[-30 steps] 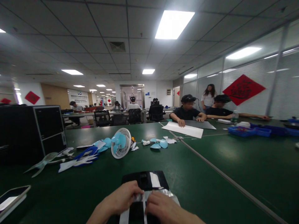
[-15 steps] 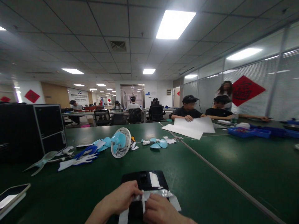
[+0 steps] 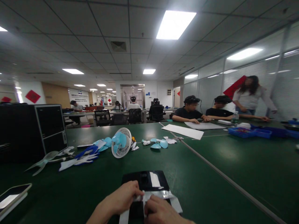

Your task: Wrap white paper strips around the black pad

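Observation:
A flat black panel-like object (image 3: 129, 178) with a white label (image 3: 154, 179) lies on the table in front of me. A shiny silvery strip (image 3: 161, 194) crosses it, and ribbed white bands (image 3: 176, 204) stick out at its near corners. My left hand (image 3: 125, 197) is closed, its thumb and finger pinching the strip near the middle. Close beside it, my right hand (image 3: 161, 211) is curled with its fingertips pressed on the same strip. The fingers hide part of the strip and the near half of the black object.
Ahead stand a fan head with a white cage (image 3: 121, 142) and loose blue fan blades (image 3: 159, 143). Gloves (image 3: 81, 158) and a black computer case (image 3: 50, 127) are at left, a phone (image 3: 14, 194) nearer. Two seated co-workers have white sheets (image 3: 183, 131); blue trays (image 3: 243, 132) are at right.
My hands have barely shifted on the strip. Across the table, a co-worker's raised white sheet now lies flat. A standing person at the right has moved further right.

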### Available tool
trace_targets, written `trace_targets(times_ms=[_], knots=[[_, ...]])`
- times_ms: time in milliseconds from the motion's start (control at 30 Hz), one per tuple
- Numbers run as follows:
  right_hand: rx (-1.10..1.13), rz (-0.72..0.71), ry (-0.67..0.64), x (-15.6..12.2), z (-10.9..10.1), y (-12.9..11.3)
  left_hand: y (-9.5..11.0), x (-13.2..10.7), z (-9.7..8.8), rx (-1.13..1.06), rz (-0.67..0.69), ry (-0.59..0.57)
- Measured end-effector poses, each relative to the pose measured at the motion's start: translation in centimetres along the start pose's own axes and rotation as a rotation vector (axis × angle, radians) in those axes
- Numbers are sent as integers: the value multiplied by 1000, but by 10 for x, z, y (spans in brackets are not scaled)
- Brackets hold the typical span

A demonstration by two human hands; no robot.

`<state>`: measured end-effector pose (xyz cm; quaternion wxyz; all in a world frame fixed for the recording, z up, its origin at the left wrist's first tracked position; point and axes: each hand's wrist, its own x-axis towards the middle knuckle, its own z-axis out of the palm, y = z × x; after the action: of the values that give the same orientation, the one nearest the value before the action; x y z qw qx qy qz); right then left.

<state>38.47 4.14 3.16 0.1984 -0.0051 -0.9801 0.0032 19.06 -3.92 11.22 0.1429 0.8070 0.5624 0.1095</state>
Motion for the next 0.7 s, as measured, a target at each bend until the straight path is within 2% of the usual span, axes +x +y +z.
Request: trace_targets(times_ms=[67,233,333,467,700], knots=[[50,19,-15,-1,-4,-2,0,0,0,-1,-6,2],[148,207,-30,1,-20,-8,-2,0,1,-5,5,-4],[140,236,-75,2,-20,-8,-2,1,2,-16,0,-5],[41,177,-54,-1,-6,-3,-1,0,2,-15,-14,-14],[-248,-46,66,-5,20,4,-3,1,4,11,-6,-2]])
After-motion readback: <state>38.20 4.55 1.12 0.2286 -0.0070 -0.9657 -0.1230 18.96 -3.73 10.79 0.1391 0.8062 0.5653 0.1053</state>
